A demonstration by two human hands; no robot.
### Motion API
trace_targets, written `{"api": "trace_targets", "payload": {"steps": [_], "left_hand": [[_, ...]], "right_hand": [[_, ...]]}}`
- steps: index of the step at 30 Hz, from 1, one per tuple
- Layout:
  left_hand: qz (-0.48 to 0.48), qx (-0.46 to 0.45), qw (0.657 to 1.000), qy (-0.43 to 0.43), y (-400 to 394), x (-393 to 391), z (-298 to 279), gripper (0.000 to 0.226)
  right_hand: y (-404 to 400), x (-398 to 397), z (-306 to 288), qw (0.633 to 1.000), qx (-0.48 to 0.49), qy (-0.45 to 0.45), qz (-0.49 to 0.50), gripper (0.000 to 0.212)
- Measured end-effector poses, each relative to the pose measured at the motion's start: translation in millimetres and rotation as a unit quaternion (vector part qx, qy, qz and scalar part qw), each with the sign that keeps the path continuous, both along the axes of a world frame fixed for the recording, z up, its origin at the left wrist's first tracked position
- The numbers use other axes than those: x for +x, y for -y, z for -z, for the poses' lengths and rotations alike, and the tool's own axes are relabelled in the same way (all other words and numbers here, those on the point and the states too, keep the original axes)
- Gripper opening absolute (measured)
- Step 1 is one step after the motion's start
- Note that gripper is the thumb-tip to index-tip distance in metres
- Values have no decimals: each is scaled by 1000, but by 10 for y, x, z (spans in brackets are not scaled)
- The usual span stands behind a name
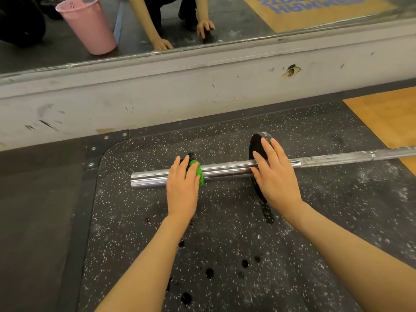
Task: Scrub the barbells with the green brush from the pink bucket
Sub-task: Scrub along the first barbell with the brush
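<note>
The left grip holds the bristly green brush against the shiny chrome barbell sleeve; the right grip, fingers straight, presses the black plate beside it.

You have even, soft indoor light here, rather warm, and it seems to come from above. Shadows are weak: only a faint one lies under the bar and beside the black plate. The chrome sleeve shows long bright glare lines. The wall edge bends like a curve, so the wide lens distorts toward the borders. The mirror reflection looks softer, and your forearms near the bottom edge are slightly blurred.
</note>
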State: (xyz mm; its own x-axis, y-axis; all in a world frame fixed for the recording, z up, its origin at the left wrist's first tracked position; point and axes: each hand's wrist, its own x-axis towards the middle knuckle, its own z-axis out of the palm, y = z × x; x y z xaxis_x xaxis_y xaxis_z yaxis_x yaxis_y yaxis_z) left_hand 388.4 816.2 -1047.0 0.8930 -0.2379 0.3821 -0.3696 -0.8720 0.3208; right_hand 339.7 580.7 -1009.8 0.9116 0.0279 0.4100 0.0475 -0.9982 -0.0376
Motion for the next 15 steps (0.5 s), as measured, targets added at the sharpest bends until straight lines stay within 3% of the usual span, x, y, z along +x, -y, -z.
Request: {"api": "trace_targets", "payload": {"steps": [9,15], "left_hand": [[122,57,991,22,389,-38,-13,50],[55,32,998,29,-44,-58,42,47]], "right_hand": [[-7,-42,-23,1000,-10,11,-4,42],[-18,-78,-38,1000,-15,4,-6,41]]}}
